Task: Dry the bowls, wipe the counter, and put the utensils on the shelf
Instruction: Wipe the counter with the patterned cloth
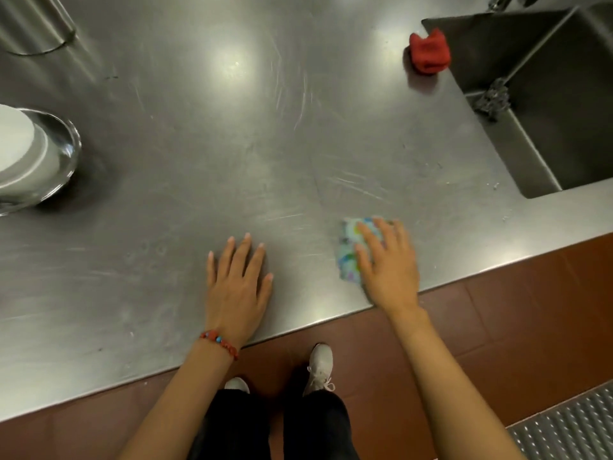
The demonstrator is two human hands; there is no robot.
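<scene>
Our right hand (388,263) presses the cloth (351,250) on the counter (199,161) (fingers straight); left hand (237,280) lies flat, fingers spread.

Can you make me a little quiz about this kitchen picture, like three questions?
1. True or false: the right hand presses a colourful cloth flat on the steel counter.
2. What lies beside the corner of the sink? A) a red cloth B) a green cup C) a yellow spoon
3. Fill in: the left hand, with a red bead bracelet on its wrist, rests flat on the ____.

Key
1. True
2. A, the red cloth
3. counter
</scene>
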